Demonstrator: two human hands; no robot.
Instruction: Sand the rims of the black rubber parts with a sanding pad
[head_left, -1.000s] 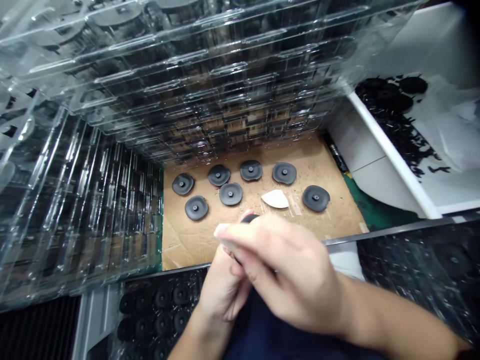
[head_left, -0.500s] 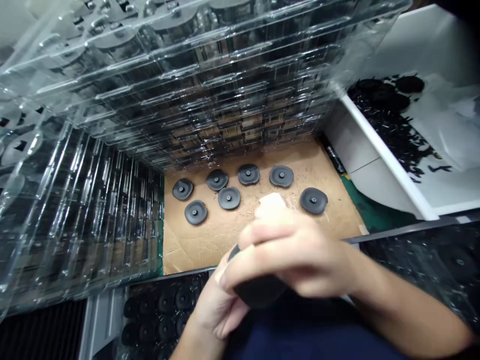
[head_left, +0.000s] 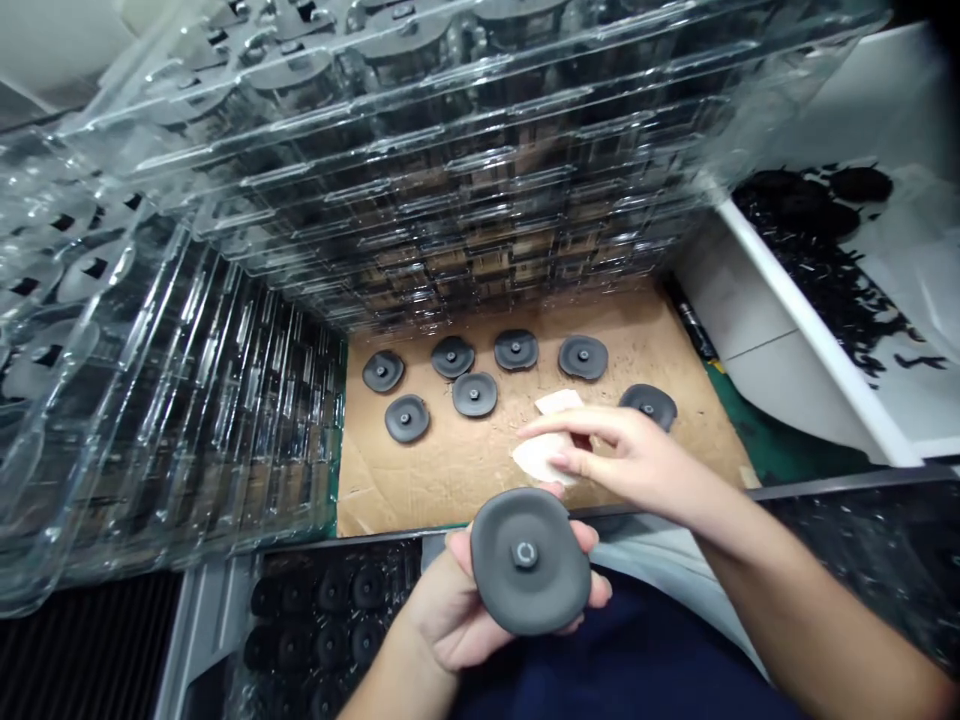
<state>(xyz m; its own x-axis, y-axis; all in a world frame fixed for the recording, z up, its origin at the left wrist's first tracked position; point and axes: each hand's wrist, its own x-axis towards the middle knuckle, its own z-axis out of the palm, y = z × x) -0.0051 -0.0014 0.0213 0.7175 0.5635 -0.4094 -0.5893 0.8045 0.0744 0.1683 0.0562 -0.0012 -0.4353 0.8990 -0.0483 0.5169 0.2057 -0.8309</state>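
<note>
My left hand [head_left: 461,610] holds a dark grey rounded disc [head_left: 534,590] from below, with fingertips around its edge. The disc has a small raised hub at its centre and faces up. Over the cardboard, my right hand [head_left: 622,455] has its thumb and fingers on a crumpled white cloth [head_left: 538,460], which shows on both sides of the fingers. Several similar discs [head_left: 475,395] lie hub up on the cardboard sheet [head_left: 420,490]. One disc [head_left: 649,402] sits just behind my right wrist, partly covered by the hand.
Tall stacks of clear plastic trays [head_left: 450,190] stand behind and at the left. On the right, a white bin [head_left: 810,330] holds small black pieces. A dark marker-like stick [head_left: 694,325] lies beside it. Trays of dark discs [head_left: 330,630] sit below the front edge.
My right hand has left the disc and moved forward to the white cloth. The disc, partly covered before, now lies in full view in my left hand. The view has shifted slightly.
</note>
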